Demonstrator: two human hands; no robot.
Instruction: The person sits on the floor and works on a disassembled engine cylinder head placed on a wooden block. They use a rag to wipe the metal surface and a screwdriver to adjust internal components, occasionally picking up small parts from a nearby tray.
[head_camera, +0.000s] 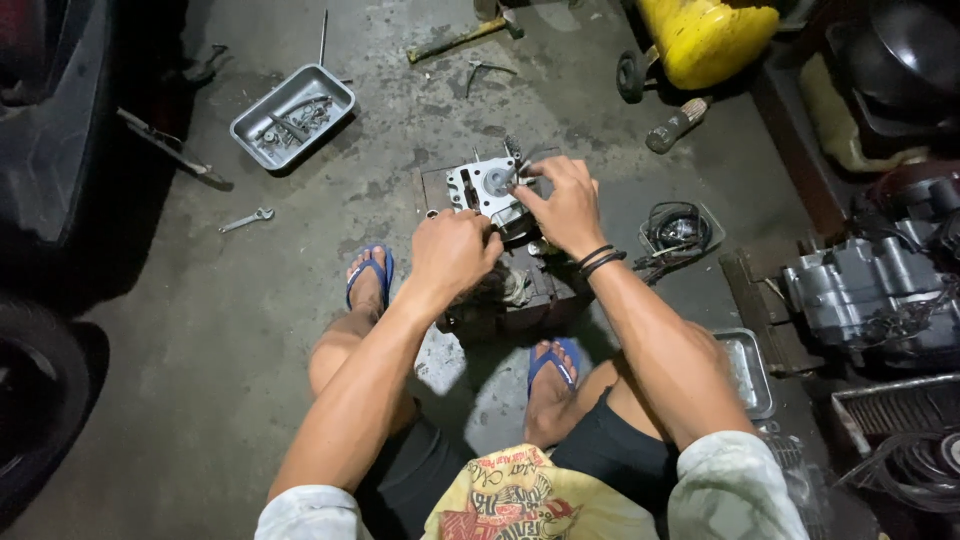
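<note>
A silver engine cylinder head (484, 187) rests on a dark wooden block (520, 295) on the concrete floor between my feet. My left hand (452, 250) is closed in a fist at the near side of the head; what it grips is hidden. My right hand (565, 205) lies over the head's right side, its fingers pinching a small metal part at the round opening on top. Black bands circle my right wrist.
A metal tray (293, 117) of small parts sits far left, a wrench (246, 219) near it. A hammer (462, 38) and pliers (487, 70) lie further out. A yellow tank (705, 38), coiled wiring (678, 230), an engine case (870, 295) and another tray (746, 372) stand at the right.
</note>
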